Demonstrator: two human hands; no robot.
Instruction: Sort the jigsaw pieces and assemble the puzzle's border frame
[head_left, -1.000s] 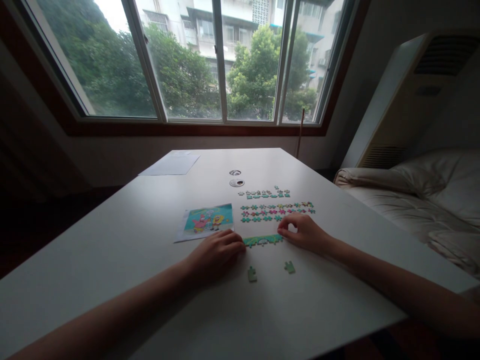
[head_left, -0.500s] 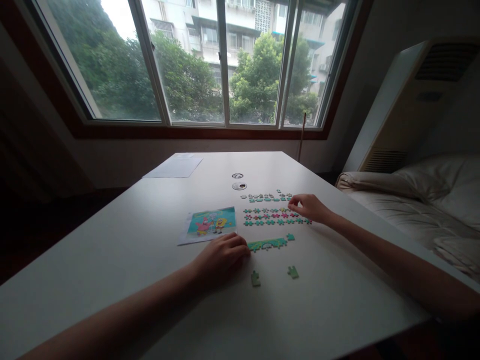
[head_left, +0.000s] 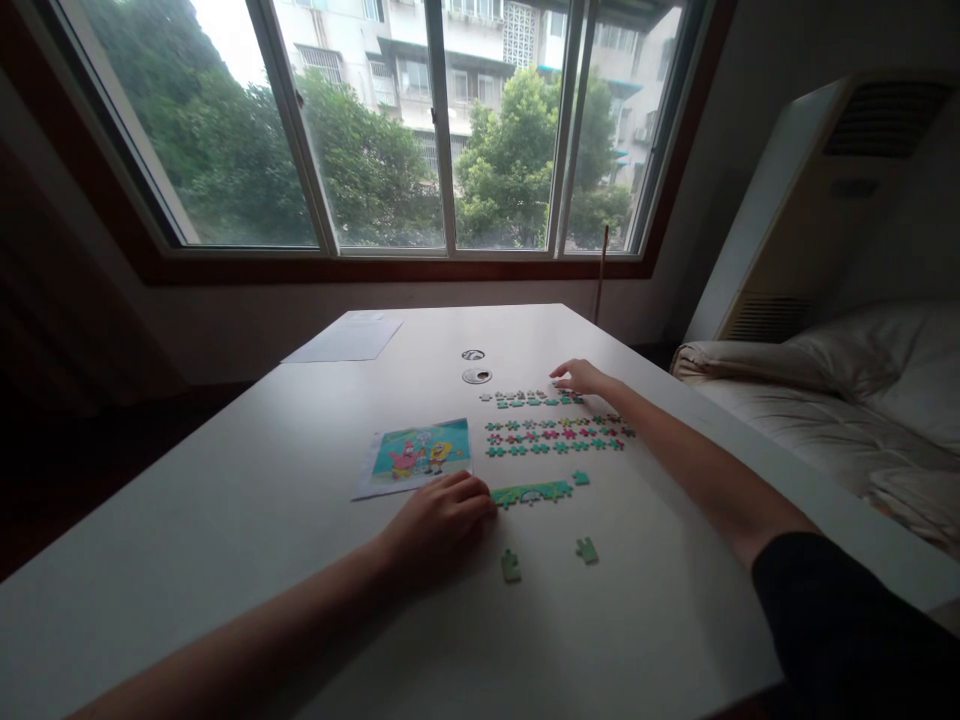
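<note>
A joined strip of jigsaw puzzle (head_left: 534,493), green and teal, lies on the white table, with one loose teal piece (head_left: 580,478) at its right end. My left hand (head_left: 446,515) rests at the strip's left end, fingers curled; whatever is under the fingertips is hidden. Beyond the strip, several rows of loose jigsaw pieces (head_left: 555,434) are laid out. My right hand (head_left: 583,378) reaches over the farthest row (head_left: 525,398), thumb and forefinger stretched out and slightly apart. Two green pieces, one on the left (head_left: 511,566) and one on the right (head_left: 587,550), lie nearest me.
A cartoon picture sheet (head_left: 420,452) lies left of the pieces. Two round inserts, one of them a ring (head_left: 477,377), are set in the table (head_left: 247,490). Papers (head_left: 345,339) rest at the far left corner. A pale sofa (head_left: 825,375) stands to the right.
My right hand has moved away from me and a little left, from the middle rows to the farthest pieces. My left hand has stayed at the strip's end.
</note>
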